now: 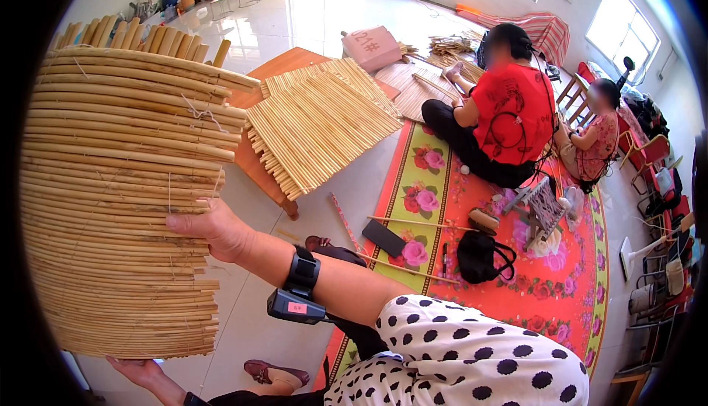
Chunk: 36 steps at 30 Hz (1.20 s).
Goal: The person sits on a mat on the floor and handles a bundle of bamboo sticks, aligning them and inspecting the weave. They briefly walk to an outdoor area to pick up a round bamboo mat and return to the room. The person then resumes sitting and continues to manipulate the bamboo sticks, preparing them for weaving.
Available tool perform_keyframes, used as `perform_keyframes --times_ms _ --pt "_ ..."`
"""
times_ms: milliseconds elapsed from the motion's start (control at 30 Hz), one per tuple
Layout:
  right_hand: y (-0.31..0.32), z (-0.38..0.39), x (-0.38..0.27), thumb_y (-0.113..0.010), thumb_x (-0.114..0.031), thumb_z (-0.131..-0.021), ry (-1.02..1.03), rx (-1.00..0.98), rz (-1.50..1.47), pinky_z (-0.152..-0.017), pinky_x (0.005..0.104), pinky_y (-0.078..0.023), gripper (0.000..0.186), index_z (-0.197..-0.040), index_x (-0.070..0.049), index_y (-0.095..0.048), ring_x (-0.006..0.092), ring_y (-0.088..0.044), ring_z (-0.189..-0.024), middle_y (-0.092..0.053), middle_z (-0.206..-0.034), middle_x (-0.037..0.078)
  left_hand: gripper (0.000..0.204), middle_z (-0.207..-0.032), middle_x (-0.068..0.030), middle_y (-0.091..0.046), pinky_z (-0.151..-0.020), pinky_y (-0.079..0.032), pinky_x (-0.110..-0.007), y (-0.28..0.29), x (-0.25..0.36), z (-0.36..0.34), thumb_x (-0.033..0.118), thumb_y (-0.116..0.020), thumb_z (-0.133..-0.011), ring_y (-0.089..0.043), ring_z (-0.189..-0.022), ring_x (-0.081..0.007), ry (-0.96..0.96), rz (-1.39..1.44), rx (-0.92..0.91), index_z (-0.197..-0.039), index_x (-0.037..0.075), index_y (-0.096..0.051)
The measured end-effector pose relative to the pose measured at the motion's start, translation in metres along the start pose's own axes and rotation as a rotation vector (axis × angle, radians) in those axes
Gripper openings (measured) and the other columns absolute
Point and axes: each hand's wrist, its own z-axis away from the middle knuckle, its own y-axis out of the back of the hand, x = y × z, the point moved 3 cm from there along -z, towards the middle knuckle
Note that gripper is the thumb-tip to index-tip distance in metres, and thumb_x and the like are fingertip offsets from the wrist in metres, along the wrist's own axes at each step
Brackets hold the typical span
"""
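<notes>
A large panel of pale reed stalks laid in parallel rows is held up at my left, reaching well above my hands. White thread ends hang from its face, and more stalk ends poke out behind its top edge. My right hand is closed on the panel's right edge, its thumb across the front and its other fingers mostly behind. Under the lower edge, my left hand supports the panel, with its fingers partly hidden. Two similar reed mats lie stacked on a brown wooden table beyond.
A person in red sits on a floral mat to the right, with another person behind. A black bag, a dark slab and thin sticks lie there. Chairs line the right wall.
</notes>
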Motion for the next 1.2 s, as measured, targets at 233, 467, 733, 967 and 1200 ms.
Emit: perform_keyframes --times_ms 233,467,733,967,1200 --pt "0.000 0.000 0.000 -0.066 -0.007 -0.074 -0.004 -0.010 -0.022 -0.089 0.0320 -0.040 0.052 -0.120 -0.004 -0.042 0.0182 -0.048 -0.105 -0.051 -0.116 0.007 0.050 -0.121 -0.0082 -0.048 -0.091 -0.040 -0.035 -0.001 0.000 0.003 0.041 -0.038 -0.088 -0.046 -0.110 -0.0219 0.019 0.017 0.014 -0.123 0.005 -0.041" --pt "0.001 0.000 0.001 -0.065 -0.007 -0.074 -0.011 -0.001 -0.026 -0.089 0.0320 -0.041 0.052 -0.121 -0.004 -0.042 0.0182 -0.048 -0.105 -0.051 -0.116 0.007 0.049 -0.121 -0.0091 -0.048 -0.089 -0.042 -0.035 0.003 -0.001 -0.002 0.039 -0.039 -0.088 -0.048 -0.108 -0.0223 -0.011 0.010 -0.021 -0.122 0.004 -0.041" --pt "-0.001 0.001 0.000 -0.064 -0.005 -0.074 -0.001 0.018 -0.009 -0.089 0.0320 -0.041 0.051 -0.120 -0.004 -0.042 0.0182 -0.048 -0.104 -0.051 -0.116 0.007 0.047 -0.120 -0.0093 -0.049 -0.090 -0.042 -0.034 0.006 0.000 -0.004 0.037 -0.036 -0.090 -0.048 -0.108 -0.0222 0.003 0.016 0.000 -0.121 0.003 -0.042" --pt "-0.001 0.001 0.000 -0.064 -0.005 -0.074 -0.015 0.012 -0.031 -0.089 0.0317 -0.040 0.051 -0.120 -0.004 -0.042 0.0183 -0.048 -0.105 -0.051 -0.116 0.007 0.047 -0.120 -0.0094 -0.049 -0.090 -0.042 -0.035 0.004 0.001 -0.002 0.038 -0.036 -0.090 -0.048 -0.108 -0.0220 -0.011 0.033 0.011 -0.121 0.003 -0.041" --pt "0.000 0.000 0.001 -0.065 -0.006 -0.073 0.002 0.001 -0.015 -0.090 0.0318 -0.040 0.051 -0.120 -0.004 -0.043 0.0183 -0.048 -0.105 -0.051 -0.115 0.007 0.048 -0.119 -0.0094 -0.049 -0.090 -0.042 -0.034 0.003 0.002 0.001 0.039 -0.035 -0.090 -0.048 -0.107 -0.0217 -0.012 0.002 0.021 -0.122 0.003 -0.041"
